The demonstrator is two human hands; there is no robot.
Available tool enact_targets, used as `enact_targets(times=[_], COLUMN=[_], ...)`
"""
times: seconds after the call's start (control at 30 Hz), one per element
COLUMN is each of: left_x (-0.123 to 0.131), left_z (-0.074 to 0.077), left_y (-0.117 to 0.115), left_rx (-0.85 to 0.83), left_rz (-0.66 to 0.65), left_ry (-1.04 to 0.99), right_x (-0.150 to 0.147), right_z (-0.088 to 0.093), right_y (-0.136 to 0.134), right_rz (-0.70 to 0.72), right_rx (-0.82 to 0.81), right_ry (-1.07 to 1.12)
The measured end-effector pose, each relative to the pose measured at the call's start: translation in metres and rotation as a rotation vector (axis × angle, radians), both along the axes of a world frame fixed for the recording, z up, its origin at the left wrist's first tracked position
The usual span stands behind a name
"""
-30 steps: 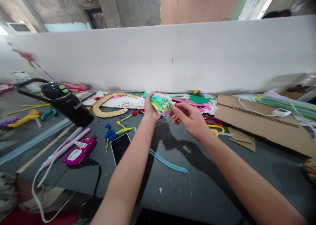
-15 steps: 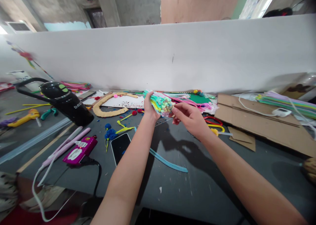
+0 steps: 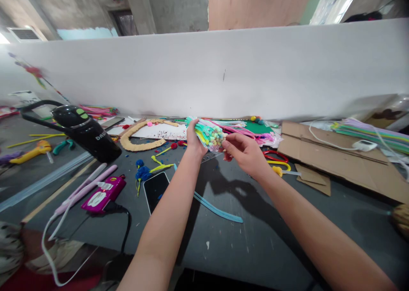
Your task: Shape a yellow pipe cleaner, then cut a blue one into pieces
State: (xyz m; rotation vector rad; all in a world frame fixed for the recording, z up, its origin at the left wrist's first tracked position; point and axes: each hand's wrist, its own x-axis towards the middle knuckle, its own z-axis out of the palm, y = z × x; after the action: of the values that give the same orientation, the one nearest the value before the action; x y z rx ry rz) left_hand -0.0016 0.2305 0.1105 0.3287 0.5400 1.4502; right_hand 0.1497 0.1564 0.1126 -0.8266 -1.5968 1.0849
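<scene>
Toward left edge of table [image 3: 223,250]: yellow glue gun [image 3: 32,152], teal pliers [image 3: 64,146] just beside. Next, black bottle [image 3: 92,134] with handle and pale lettering. Clear strips [image 3: 47,181] slanting toward left edge. Closer to near edge: pink hair iron [image 3: 91,184], white cord down over that edge; purple box [image 3: 105,194] just beside, black cable attached. Toward far edge: tan C-shaped piece [image 3: 137,142], opening to the right. Nearer: blue pompoms [image 3: 143,172] by yellow stems, then phone [image 3: 155,188], partly hidden behind left forearm.

Middle, above table, toward far edge: bundle [image 3: 209,134] of mint, yellow and cream stems, raised clear of surface, ends toward the right. Left hand [image 3: 194,142] around bundle's left part, fingers clamped on it. Below, light blue strip [image 3: 220,212] flat on table. Right hand [image 3: 244,152] at bundle's right end, touching; thumb and forefinger near each other, but cannot tell whether clamped on a stem. Behind, pink stems [image 3: 247,132] near far edge.

Farther right: red loop [image 3: 277,155], cardboard [image 3: 335,161], white adapter [image 3: 364,145] with cord, pastel stems [image 3: 375,132] toward right edge.
</scene>
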Motion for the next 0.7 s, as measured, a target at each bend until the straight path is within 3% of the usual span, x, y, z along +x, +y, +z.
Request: enact_targets(times=[0.7], left_x=[-0.0018], left_z=[-0.0019], left_y=[0.0035], left_rx=[0.009], left_rz=[0.058], left_ry=[-0.007], right_x=[-0.0078], right_z=[-0.005], right_y=[-0.0015], right_rz=[0.039], right_rx=[-0.026], right_ry=[0.024])
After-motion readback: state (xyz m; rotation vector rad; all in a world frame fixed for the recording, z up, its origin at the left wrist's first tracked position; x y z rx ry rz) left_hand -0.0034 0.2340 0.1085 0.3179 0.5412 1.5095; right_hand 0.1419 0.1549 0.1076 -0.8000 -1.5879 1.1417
